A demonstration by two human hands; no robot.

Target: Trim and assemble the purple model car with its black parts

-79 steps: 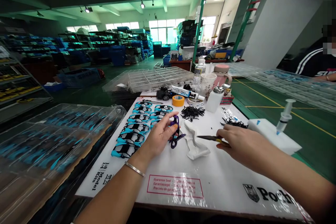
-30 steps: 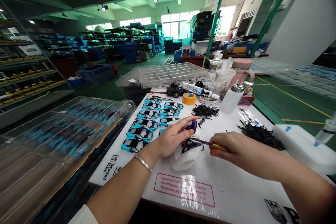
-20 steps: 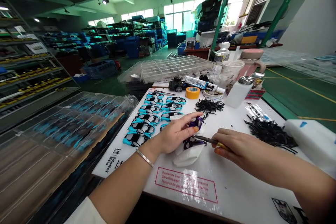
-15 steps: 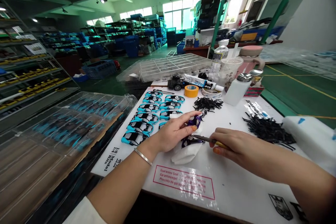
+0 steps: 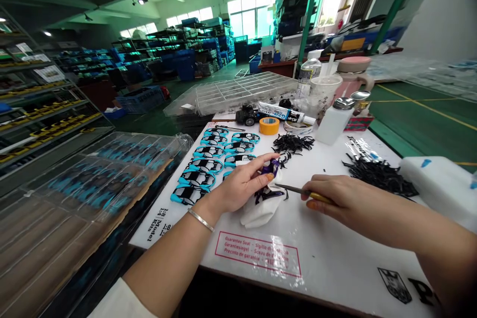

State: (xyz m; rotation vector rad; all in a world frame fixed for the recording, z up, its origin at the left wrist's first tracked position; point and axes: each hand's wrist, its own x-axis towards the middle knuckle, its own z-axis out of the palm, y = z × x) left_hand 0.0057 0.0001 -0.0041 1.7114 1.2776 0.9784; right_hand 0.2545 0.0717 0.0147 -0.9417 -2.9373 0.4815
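Observation:
My left hand [image 5: 244, 184] is closed around a small glossy purple-and-black moulded part [image 5: 269, 195], its thumb and index finger pressing on the upper end. Beneath the part lies a crumpled white cloth [image 5: 261, 214]; the palm hides some of both. In my right hand [image 5: 337, 198] is a slim, pointed metal tool with a yellow handle [image 5: 321, 198], gripped between thumb and fingers. Its dark tip points left, close to the part; whether they touch I cannot tell. A thin black strip sticks out at the part's right end.
Left of my hands stand rows of blue-and-black parts [image 5: 194, 194]. Black strips are heaped behind [image 5: 292, 143] and at right [image 5: 376, 179]. Orange tape [image 5: 269, 126], a glue tube [image 5: 281, 112], a white bottle [image 5: 333, 121] and white foam [image 5: 439, 184] surround the work area.
The tool's tip has drawn slightly up and away from the purple-and-black part. The left hand keeps its hold, with the part tilted a little differently. The whole view has shifted slightly.

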